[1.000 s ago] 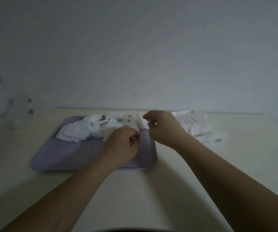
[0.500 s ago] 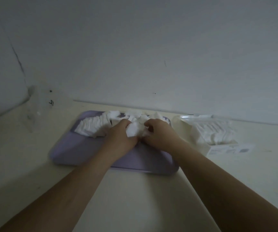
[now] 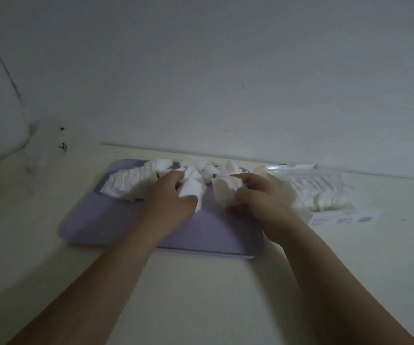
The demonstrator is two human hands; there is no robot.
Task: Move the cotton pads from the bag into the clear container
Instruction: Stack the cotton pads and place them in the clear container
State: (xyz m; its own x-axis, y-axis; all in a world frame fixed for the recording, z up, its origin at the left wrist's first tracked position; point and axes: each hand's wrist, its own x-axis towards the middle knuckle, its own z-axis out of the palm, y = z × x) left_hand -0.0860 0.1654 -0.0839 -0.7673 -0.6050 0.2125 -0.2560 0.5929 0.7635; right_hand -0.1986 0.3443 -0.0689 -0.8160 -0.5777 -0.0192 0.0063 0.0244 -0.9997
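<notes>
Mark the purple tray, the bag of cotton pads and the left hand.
purple tray (image 3: 116, 225): head view, bare front-left surface.
bag of cotton pads (image 3: 323, 192): head view, pads seen through its plastic.
left hand (image 3: 171, 205): head view, back of the hand.

Pads on tray; bag right.

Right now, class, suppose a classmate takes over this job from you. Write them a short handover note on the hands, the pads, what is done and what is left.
The left hand grips a clump of cotton pads over the purple tray. The right hand grips a second clump beside it.
A row of loose pads lies along the tray's far edge. The bag, right of the tray, has pads in it. The clear container stands far left, off the tray; its contents are too dim to tell.
Done: many pads are out of the bag.
Left: move all the pads into the container.
</notes>
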